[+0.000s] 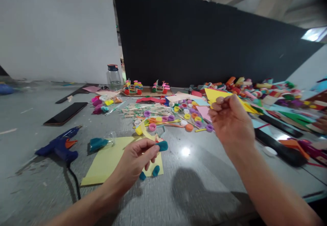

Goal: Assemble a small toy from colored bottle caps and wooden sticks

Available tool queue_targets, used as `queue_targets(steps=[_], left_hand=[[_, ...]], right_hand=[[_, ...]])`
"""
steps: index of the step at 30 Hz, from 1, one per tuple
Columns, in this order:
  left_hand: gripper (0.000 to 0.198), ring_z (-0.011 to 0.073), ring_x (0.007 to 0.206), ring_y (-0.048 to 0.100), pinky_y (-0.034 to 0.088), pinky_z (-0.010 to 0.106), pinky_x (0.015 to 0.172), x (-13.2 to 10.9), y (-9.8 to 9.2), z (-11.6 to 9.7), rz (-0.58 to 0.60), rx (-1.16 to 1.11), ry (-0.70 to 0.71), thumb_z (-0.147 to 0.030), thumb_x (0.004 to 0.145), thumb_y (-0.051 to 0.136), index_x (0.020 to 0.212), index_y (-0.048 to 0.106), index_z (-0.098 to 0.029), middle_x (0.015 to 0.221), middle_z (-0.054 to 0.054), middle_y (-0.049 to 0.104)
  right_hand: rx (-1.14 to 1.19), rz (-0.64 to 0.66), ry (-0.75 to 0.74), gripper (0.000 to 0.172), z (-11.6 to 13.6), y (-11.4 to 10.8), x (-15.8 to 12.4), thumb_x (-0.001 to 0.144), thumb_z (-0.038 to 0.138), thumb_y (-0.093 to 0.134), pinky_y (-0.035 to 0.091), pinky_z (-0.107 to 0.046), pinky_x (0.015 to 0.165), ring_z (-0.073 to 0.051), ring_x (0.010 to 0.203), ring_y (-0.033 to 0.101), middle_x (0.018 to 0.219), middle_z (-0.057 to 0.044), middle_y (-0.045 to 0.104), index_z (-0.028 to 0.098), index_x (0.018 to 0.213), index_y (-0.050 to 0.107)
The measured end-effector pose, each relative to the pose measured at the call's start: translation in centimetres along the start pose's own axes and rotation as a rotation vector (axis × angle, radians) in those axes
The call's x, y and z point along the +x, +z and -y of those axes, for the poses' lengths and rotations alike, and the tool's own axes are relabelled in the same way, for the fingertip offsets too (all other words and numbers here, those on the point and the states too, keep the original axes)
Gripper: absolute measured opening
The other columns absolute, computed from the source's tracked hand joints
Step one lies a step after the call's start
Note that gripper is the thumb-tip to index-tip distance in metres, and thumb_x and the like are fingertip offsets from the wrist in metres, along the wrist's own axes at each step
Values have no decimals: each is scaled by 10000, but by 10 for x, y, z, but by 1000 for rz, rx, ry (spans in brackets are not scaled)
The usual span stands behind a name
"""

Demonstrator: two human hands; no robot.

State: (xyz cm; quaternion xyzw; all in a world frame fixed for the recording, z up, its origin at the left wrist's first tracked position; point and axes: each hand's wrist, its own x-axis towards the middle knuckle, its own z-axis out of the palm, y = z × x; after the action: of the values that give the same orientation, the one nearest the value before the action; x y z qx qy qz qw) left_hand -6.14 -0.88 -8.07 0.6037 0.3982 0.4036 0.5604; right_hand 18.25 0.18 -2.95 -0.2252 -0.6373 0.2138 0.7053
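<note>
Teal piece [163, 146], matte, elongated, round-ended; pinched at one end between nearly closed left fingers [152, 150]. Cannot tell of any hold in loosely curled right fingers [219, 100].

A person's left hand [140, 155] pinches a teal piece [162, 146] above a cluttered table [204, 147].
The right hand [232, 122] is raised before yellow paper [212, 95]. A pale sheet [108, 158] lies below the left, a glue gun [59, 146] beside it; caps [189, 127] and sticks [143, 111] spread beyond, near two small models [133, 88].
</note>
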Motion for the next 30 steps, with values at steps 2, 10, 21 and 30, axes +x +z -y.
queue_targets(steps=[2, 10, 21, 30], left_hand=[[227, 89, 525, 422, 344, 221, 491, 2, -1, 3, -2, -10, 13, -361, 858, 642, 741, 643, -166, 629, -26, 527], [220, 86, 522, 425, 352, 226, 501, 1, 1, -3, -3, 21, -5, -343, 835, 658, 712, 640, -161, 612, -31, 530], [213, 86, 535, 427, 338, 224, 509, -5, 3, -6, 40, 30, 47, -347, 856, 640, 734, 638, -173, 621, -38, 522], [216, 98, 577, 480, 388, 216, 520, -5, 3, -3, 86, -4, -7, -384, 879, 633, 921, 683, -179, 690, -19, 590]], right_hand=[[63, 433, 72, 277, 10, -4, 4, 1007, 384, 495, 476, -222, 475, -97, 541, 590, 657, 38, 653, 293, 835, 691], [-188, 414, 339, 355, -15, 3, -12, 959, 350, 585, 342, -189, 397, -50, 429, 420, 512, 56, 496, 192, 645, 636], [-519, 583, -30, 283, -8, 41, -49, 865, 303, 726, 539, -326, 764, -161, 858, 605, 953, -31, 634, 223, 1117, 626], [-540, 597, -93, 170, -10, 42, -51, 909, 259, 672, 533, -304, 712, -152, 820, 627, 912, -25, 659, 210, 1062, 616]])
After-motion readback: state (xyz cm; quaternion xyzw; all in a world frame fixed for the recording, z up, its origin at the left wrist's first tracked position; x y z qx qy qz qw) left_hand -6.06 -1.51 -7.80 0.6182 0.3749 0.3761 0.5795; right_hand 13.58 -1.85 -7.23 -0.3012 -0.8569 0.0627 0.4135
